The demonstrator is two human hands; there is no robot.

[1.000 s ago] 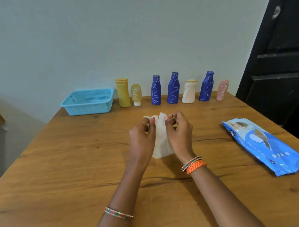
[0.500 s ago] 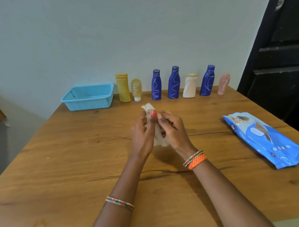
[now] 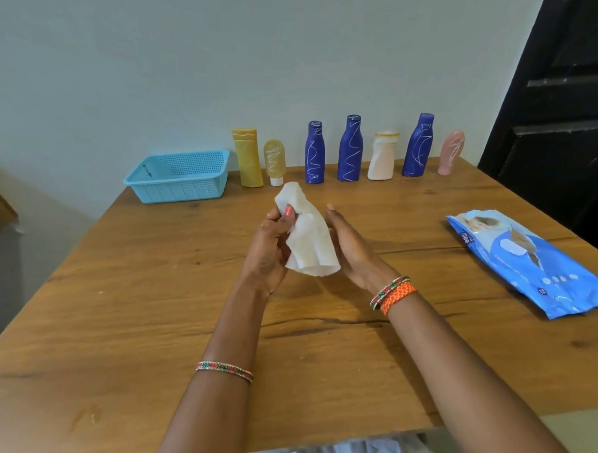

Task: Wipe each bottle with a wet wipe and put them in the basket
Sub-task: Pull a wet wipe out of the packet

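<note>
A crumpled white wet wipe (image 3: 308, 239) hangs above the middle of the table, pinched at its top by my left hand (image 3: 269, 248). My right hand (image 3: 351, 248) lies flat against the wipe's right side, fingers extended. Several bottles stand in a row along the far edge: a yellow bottle (image 3: 247, 157), a small amber tube (image 3: 274, 162), three blue bottles (image 3: 314, 152) (image 3: 351, 148) (image 3: 418, 145), a white bottle (image 3: 382, 156) and a pink tube (image 3: 451, 153). The light blue basket (image 3: 178, 190) sits left of the row, with nothing seen inside.
A blue pack of wet wipes (image 3: 528, 260) lies at the table's right side. A pale wall rises right behind the bottles. A dark door (image 3: 559, 95) stands at the far right. The wooden table (image 3: 123, 319) ends near my body.
The wipe, held spread between both hands a second ago, is now bunched in my left hand. My right hand has let go of its edge and flattened beside it.
</note>
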